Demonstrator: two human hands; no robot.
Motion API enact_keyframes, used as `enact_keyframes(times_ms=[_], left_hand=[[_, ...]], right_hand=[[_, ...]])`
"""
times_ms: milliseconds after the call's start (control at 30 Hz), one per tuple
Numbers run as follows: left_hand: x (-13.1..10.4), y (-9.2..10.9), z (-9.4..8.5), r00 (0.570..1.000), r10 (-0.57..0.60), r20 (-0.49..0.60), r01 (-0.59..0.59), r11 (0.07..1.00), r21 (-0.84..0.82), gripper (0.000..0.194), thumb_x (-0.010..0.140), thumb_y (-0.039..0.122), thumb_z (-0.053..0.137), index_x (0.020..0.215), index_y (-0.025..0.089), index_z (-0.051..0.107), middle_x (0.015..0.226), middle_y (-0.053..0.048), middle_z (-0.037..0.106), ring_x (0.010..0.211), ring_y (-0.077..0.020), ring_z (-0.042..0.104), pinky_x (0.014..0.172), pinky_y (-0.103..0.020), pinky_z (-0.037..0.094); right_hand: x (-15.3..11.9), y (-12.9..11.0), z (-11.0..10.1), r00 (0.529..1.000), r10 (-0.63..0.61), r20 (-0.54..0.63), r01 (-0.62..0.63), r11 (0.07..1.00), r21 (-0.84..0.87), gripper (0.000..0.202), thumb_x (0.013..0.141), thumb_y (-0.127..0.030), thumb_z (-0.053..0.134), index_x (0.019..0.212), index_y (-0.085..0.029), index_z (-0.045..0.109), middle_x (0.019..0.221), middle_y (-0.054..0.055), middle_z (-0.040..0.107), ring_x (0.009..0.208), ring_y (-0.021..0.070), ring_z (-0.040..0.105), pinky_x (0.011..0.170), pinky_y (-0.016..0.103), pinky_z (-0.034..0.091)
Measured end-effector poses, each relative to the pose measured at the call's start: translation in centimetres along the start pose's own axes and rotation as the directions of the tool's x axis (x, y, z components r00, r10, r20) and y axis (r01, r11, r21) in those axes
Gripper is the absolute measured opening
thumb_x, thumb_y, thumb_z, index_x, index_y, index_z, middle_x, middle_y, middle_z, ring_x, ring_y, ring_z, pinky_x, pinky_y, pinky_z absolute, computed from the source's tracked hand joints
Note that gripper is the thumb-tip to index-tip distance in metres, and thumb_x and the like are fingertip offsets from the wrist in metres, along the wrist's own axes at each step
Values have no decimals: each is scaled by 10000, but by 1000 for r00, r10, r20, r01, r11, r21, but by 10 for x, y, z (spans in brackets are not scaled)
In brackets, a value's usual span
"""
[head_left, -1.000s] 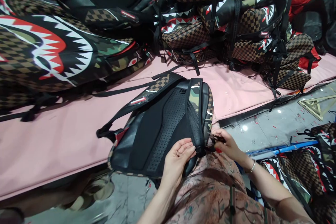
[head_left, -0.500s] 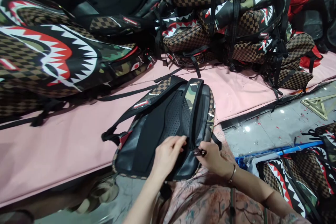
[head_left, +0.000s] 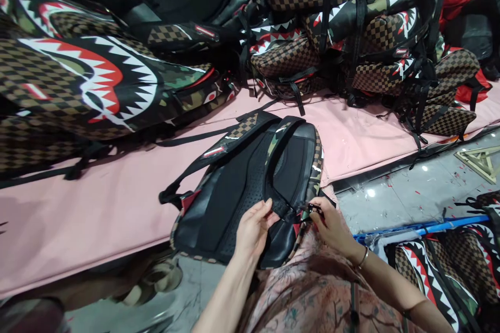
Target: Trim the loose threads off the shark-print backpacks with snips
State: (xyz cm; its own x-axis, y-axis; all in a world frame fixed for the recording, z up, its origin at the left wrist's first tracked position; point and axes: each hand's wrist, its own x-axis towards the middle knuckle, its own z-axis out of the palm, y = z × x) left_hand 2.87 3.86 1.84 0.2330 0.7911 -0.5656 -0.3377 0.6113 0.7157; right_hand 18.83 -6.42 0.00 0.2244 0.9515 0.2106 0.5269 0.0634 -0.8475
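Note:
A backpack (head_left: 230,208) lies with its black padded back up, partly on the pink-covered table and partly over my lap. Checkered and camouflage trim runs along its edge. My left hand (head_left: 253,226) pinches the lower end of the near shoulder strap (head_left: 269,166), which bows up off the back panel. Just right of it, my right hand (head_left: 330,223) is closed on a small dark tool (head_left: 313,208) that looks like thread snips. Its tip is at the strap's lower webbing near the bag's side; the exact contact is blurred. The far shoulder strap (head_left: 234,138) lies loose.
Shark-mouth backpacks (head_left: 97,83) are heaped along the back of the pink table (head_left: 128,208). More bags (head_left: 422,265) stand low at the right beside a blue bar (head_left: 449,225). A pale triangular frame (head_left: 478,162) lies on the grey floor (head_left: 375,192), among red scraps.
The near strap has been lifted and bent into a curve, with my left hand now pinching its lower end. My right hand has moved slightly up and right with the tool. The view has shifted slightly.

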Motion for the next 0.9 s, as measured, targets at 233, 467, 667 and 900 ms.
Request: enact_keyframes(times_ms=[233,467,667,900], left_hand=[[3,3,-1,993,-97,63,96,995,20,122,630,142,705,624,103,589,593,-26,628,516,-108,592,499,-205,506],[5,-1,-5,992,-108,67,107,994,28,146,636,146,708,607,115,568,580,-14,614,510,-103,588,495,-202,512],[6,-1,-3,991,-118,70,116,993,37,153,649,153,702,617,117,557,578,-8,607,494,-91,570,496,-199,503],[4,1,-1,987,-144,74,140,989,56,155,655,154,696,615,119,551,566,-10,603,476,-87,559,503,-200,484]], right_hand=[[24,7,1,977,-200,74,208,968,-138,253,901,-339,407,991,-169,572,929,90,597,899,206,531,782,347,442],[34,17,4,942,-326,82,337,908,-251,365,919,-392,323,967,-153,595,909,105,610,863,209,535,753,348,429],[32,31,-1,913,-370,173,406,870,-281,298,908,-366,382,965,-172,601,908,87,618,875,202,528,776,340,397],[44,28,-9,869,-371,328,468,830,-301,228,888,-338,450,992,-199,597,917,77,612,847,200,519,746,329,364]])
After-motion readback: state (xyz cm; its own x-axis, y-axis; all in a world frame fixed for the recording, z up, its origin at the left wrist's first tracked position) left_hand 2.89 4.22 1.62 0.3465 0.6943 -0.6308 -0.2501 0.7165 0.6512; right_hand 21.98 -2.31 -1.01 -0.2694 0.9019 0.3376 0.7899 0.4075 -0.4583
